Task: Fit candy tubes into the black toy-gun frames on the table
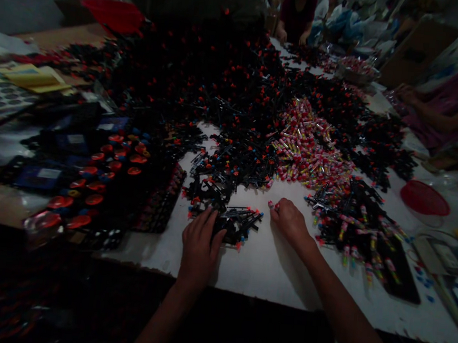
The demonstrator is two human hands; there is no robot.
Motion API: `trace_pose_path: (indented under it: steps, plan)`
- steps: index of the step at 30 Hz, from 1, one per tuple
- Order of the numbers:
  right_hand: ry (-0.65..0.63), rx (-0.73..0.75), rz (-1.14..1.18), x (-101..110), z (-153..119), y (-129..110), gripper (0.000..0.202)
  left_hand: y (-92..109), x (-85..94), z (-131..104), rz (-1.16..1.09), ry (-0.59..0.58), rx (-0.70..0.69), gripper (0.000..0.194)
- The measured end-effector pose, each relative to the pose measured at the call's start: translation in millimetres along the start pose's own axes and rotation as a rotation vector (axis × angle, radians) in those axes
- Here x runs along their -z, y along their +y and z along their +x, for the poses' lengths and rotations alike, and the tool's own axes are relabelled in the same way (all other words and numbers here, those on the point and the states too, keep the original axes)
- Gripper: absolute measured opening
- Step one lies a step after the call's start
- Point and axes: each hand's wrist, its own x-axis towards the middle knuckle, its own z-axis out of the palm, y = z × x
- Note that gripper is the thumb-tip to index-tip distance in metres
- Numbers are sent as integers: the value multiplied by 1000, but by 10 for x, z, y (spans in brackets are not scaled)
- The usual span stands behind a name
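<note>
My left hand [201, 243] rests with its fingers apart at the left side of a small group of black pieces with orange tips [240, 225], touching them. To its right, above the white table top [280, 273], my right hand [288, 218] is closed on a small pink piece [272, 204] that shows at its fingertips. Beyond my right hand lies a pile of pink and yellow tubes with clear parts [314, 146]. Further black pieces [233, 161] are heaped behind my left hand.
Orange and blue round items [94, 199] stand at the left. A dark tray with tubes [403, 280] and a red round lid [425, 197] are at the right. A red basin [114, 15] is at the back left. Two people [299, 13] [448, 112] sit across and at the right.
</note>
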Motion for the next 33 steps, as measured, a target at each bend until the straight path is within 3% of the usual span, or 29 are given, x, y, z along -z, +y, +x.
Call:
trace_pose_path:
  steps: [3, 6, 8, 13, 17, 20, 23, 25, 28, 30, 33]
  plan:
    - [63, 33, 91, 8, -18, 86, 7, 18, 77, 230, 60, -84, 29, 32]
    - [76, -10, 468, -2, -104, 188, 18, 101, 143, 498, 162, -309, -29, 24]
    - [68, -68, 755, -23, -200, 217, 28, 166, 169, 614, 218, -387, -44, 20]
    - [-19, -138, 1171, -102, -468, 107, 42, 258, 145, 658, 258, -420, 9, 14]
    - [-45, -117, 1232, -93, -542, 5, 37, 254, 118, 688, 239, -446, 81, 23]
    - [1, -103, 1169, -2, -586, -31, 31, 235, 149, 726, 206, -414, 110, 15]
    - [5, -48, 1093, 94, -705, -102, 24, 265, 206, 698, -76, -274, 240, 11]
    - [17, 26, 1056, 105, -810, -184, 22, 339, 232, 623, -464, -223, 412, 15]
    - [64, 119, 1004, 29, -935, -309, 19, 500, 227, 453, -1032, -241, 689, 27]
    - [74, 127, 998, -44, -982, -348, 18, 591, 205, 336, -1208, -251, 811, 32]
    - [67, 104, 1016, -103, -1016, -313, 17, 650, 177, 209, -1246, -278, 866, 32]
